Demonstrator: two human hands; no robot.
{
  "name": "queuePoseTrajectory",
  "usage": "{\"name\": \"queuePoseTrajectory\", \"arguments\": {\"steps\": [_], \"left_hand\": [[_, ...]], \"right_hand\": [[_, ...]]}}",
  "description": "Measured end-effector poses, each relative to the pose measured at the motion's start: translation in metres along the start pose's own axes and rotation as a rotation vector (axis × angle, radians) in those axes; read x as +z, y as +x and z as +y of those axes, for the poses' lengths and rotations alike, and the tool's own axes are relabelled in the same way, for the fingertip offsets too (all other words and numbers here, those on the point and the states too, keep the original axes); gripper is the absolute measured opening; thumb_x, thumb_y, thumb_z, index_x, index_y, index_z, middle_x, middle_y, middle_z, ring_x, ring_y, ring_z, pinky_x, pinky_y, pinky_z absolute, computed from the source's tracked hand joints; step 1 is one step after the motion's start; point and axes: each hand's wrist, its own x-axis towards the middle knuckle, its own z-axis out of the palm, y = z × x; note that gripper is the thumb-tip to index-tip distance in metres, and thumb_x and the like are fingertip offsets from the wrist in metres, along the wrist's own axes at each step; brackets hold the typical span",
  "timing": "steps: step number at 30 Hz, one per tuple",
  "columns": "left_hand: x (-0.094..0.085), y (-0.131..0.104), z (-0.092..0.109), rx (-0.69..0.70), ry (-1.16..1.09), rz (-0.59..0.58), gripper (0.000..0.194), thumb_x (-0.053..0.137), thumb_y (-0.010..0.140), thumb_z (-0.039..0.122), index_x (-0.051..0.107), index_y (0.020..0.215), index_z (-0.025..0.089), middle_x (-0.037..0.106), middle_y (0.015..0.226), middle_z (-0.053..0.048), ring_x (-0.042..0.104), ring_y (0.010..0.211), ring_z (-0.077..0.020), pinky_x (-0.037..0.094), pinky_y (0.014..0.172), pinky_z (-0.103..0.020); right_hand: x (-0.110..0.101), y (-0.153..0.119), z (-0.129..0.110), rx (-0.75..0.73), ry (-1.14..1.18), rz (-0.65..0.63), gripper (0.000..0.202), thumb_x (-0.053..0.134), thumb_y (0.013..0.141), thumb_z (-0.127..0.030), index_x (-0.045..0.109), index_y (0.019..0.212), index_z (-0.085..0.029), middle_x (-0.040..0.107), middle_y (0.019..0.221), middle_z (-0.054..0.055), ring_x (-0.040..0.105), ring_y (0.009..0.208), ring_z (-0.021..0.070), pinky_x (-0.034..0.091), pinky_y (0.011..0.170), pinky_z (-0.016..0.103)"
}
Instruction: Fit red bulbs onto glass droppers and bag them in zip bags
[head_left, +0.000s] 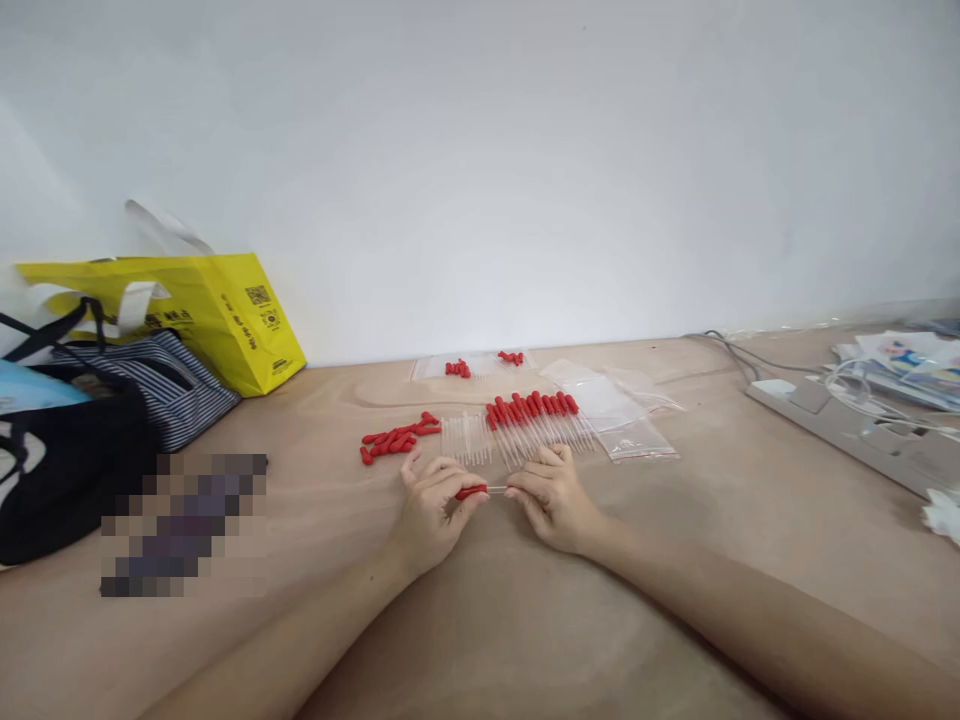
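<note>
My left hand (437, 508) pinches a small red piece (471, 492) between thumb and fingers. A thin clear stick (497, 489) runs from that piece to my right hand (551, 498), whose fingertips are closed on its other end. Beyond my left hand lies a loose pile of red pieces (397, 438). Right of the pile, several bare clear sticks (466, 438) lie side by side. Several red-tipped sticks (534, 420) are lined up in a row just beyond my right hand, their red ends pointing away from me.
Clear plastic bags (626, 420) lie right of the row. Another bag (431, 368) with red pieces lies near the wall. At left are a yellow bag (240, 320), a striped pouch (180, 385) and a pixelated object (184, 525). A power strip (832, 430) with cables is at right.
</note>
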Motion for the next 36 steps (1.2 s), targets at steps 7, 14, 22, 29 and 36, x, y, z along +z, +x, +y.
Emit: {"name": "queuePoseTrajectory", "arguments": {"steps": [7, 14, 22, 29, 36], "left_hand": [[0.002, 0.001, 0.004, 0.026, -0.031, 0.009, 0.007, 0.054, 0.077, 0.026, 0.059, 0.073, 0.023, 0.066, 0.069, 0.005, 0.057, 0.078, -0.0143, 0.000, 0.100, -0.046], [0.003, 0.003, 0.004, 0.005, -0.022, 0.012, 0.008, 0.054, 0.077, 0.028, 0.060, 0.073, 0.023, 0.066, 0.070, 0.005, 0.058, 0.077, -0.0144, 0.001, 0.100, -0.046], [0.002, 0.002, 0.005, -0.024, -0.010, -0.019, 0.010, 0.053, 0.078, 0.028, 0.059, 0.073, 0.023, 0.066, 0.072, 0.004, 0.057, 0.079, -0.0152, 0.003, 0.099, -0.047], [-0.006, 0.005, 0.002, 0.015, 0.033, -0.080, 0.012, 0.051, 0.079, 0.029, 0.059, 0.073, 0.023, 0.065, 0.071, 0.004, 0.055, 0.082, -0.0161, 0.001, 0.098, -0.048], [-0.006, 0.004, -0.014, -0.097, 0.136, -0.063, 0.033, 0.051, 0.077, 0.040, 0.050, 0.107, 0.027, 0.063, 0.098, -0.002, 0.049, 0.098, -0.0217, 0.012, 0.094, -0.048]], "right_hand": [[0.000, 0.001, 0.000, -0.018, 0.049, -0.016, 0.023, 0.040, 0.084, -0.023, 0.060, 0.075, -0.016, 0.057, 0.061, 0.002, 0.039, 0.067, 0.0135, 0.021, 0.068, 0.031], [0.000, 0.003, 0.001, 0.004, 0.044, -0.067, 0.022, 0.041, 0.085, -0.024, 0.059, 0.075, -0.016, 0.056, 0.061, 0.001, 0.040, 0.068, 0.0134, 0.022, 0.068, 0.030], [0.000, 0.004, 0.003, 0.013, 0.093, -0.146, 0.025, 0.038, 0.087, -0.025, 0.059, 0.078, -0.016, 0.057, 0.065, 0.002, 0.043, 0.071, 0.0134, 0.025, 0.068, 0.028], [-0.009, 0.008, -0.001, 0.010, -0.083, -0.212, 0.019, 0.050, 0.081, -0.034, 0.065, 0.078, -0.022, 0.058, 0.076, 0.003, 0.043, 0.076, 0.0150, 0.025, 0.067, 0.029], [-0.010, 0.018, 0.011, 0.248, -0.153, -0.226, 0.018, 0.049, 0.080, -0.024, 0.065, 0.074, -0.020, 0.062, 0.073, 0.004, 0.051, 0.074, 0.0156, 0.030, 0.066, 0.027]]}}
